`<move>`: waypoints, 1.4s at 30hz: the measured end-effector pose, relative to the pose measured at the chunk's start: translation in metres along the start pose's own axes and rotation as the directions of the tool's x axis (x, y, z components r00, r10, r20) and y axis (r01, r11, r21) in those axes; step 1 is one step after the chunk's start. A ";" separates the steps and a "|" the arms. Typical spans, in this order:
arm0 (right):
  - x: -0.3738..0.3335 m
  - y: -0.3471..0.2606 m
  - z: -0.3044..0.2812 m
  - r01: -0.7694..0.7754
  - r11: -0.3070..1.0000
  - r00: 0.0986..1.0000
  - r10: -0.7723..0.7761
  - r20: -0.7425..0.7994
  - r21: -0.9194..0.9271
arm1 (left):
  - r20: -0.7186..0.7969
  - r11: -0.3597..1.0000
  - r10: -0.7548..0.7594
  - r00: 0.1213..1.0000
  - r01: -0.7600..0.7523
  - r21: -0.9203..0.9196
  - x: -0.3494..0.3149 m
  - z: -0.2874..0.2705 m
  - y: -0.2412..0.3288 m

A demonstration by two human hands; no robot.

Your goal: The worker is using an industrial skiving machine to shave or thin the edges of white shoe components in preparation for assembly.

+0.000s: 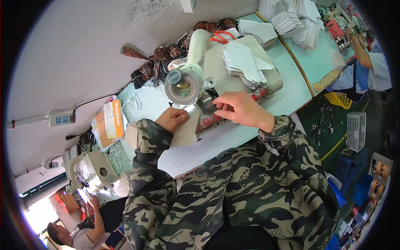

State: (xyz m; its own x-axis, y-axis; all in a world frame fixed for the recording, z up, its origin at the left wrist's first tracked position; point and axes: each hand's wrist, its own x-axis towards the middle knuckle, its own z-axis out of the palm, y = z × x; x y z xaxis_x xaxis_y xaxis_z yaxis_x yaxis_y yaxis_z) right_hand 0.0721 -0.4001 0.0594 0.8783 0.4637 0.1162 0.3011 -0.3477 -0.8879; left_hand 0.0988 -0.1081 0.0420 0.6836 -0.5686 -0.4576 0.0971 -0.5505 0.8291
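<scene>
A cream industrial sewing machine [199, 46] stands before me, with pale green thread [194, 71] and a round grey part near its head. My left hand [174, 119] is closed, its curled fingers on a pale flat piece [186, 132] beside the machine's metal working parts [207, 100]. To the right, my right hand [241, 108] has thumb and forefinger pinched together close to those metal parts. Whatever lies between these fingertips is too small to make out. White cut pieces [243, 62] are stacked on the machine's flat top, beyond my right hand.
More white stacks [287, 23] lie at the far right. Brown cord bundles [162, 53] and orange-handled scissors [223, 36] line the wall. An orange-and-white notebook [113, 119] rests at left. Co-workers sit at lower left and far right, near a white crate [356, 131].
</scene>
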 end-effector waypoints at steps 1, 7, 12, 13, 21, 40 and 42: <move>0.000 0.000 -0.001 0.009 1.000 1.000 -0.010 -0.005 -0.006 | 0.017 0.999 -0.042 0.999 0.041 0.021 0.002 -0.003 0.002; 0.007 0.015 0.001 0.098 0.883 0.987 -0.144 -0.067 -0.459 | -0.131 0.976 -0.066 0.989 0.091 0.198 0.025 0.007 0.056; 0.026 0.002 -0.010 -0.170 0.940 0.963 0.221 0.151 -0.294 | -0.136 0.983 -0.045 0.990 0.068 0.170 0.022 0.011 0.042; 0.026 -0.001 -0.015 -0.113 0.949 0.983 0.149 0.105 -0.294 | -0.179 0.948 0.064 0.982 -0.004 0.319 0.022 0.013 0.037; 0.031 0.017 -0.018 -0.036 0.963 0.978 0.089 0.191 -0.268 | -0.296 0.906 0.211 0.932 -0.074 0.416 0.030 0.026 0.015; -0.016 0.001 0.015 -0.021 0.998 0.998 0.018 0.053 0.058 | -0.550 0.674 -0.159 0.820 0.497 0.546 -0.008 0.034 -0.127; -0.018 0.007 0.022 -0.050 0.995 0.997 0.044 0.070 0.081 | -0.717 0.809 -0.152 0.680 0.503 0.305 -0.011 0.049 -0.138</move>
State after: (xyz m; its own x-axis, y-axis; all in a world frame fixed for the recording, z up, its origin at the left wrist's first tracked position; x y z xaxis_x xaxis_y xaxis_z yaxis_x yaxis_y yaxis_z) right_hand 0.0504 -0.3931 0.0409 0.8627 0.5038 0.0455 0.2257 -0.3029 -0.9259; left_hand 0.0430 -0.0558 -0.0831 0.9689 0.1351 -0.2071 0.2012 -0.9177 0.3425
